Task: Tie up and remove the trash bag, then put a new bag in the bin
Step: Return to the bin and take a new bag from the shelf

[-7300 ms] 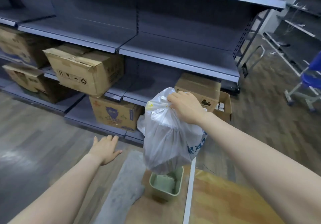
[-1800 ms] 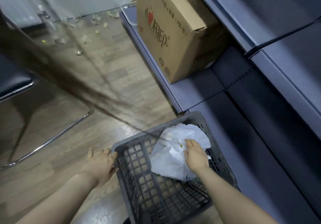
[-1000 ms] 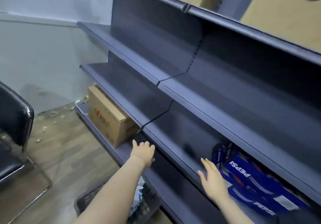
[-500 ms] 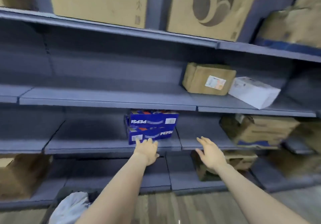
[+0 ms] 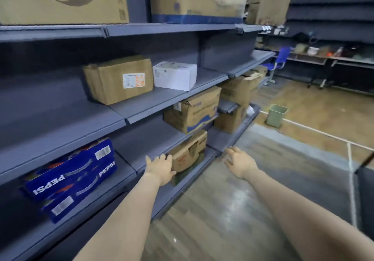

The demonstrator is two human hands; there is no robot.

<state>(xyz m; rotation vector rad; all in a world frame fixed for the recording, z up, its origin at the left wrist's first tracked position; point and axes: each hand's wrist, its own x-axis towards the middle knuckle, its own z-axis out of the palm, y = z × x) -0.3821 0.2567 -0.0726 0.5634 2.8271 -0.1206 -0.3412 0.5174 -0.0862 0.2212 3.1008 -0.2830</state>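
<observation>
Presently, head view, the only one to list. Left hand [image 5: 160,168]: empty, fingers spread, palm down, held out in front of the lowest shelf [image 5: 188,181], overlapping the near corner of a tilted cardboard box [image 5: 189,153]; whether it touches the box I cannot tell. Right hand [image 5: 238,162]: empty too, fingers loosely splayed, hanging over bare floor [image 5: 232,210], well apart from anything. Bin [image 5: 276,115]: small, pale green, upright on the floor far ahead of my right hand and a little to its right, beside the end of the shelving; its mouth looks bare, with no liner that I can make out at this range. Tied bag: not in view. New bag: none in either hand and none I can pick out on the shelves; a small white shape near the shelf end, just left of the bin, is too blurred to name. Also ahead of my left hand: white box [image 5: 175,75] and labelled brown box [image 5: 119,79] on the shelf above, blue Pepsi cases [image 5: 70,177] down to its left. Step in hand, by my reckoning: get back to the bin and find a fresh liner. To do it well I should keep both hands free, walk along the shelf edge toward the bin, check that white shape first, then shake the bag fully open before folding its hem over all four sides of the rim.
</observation>
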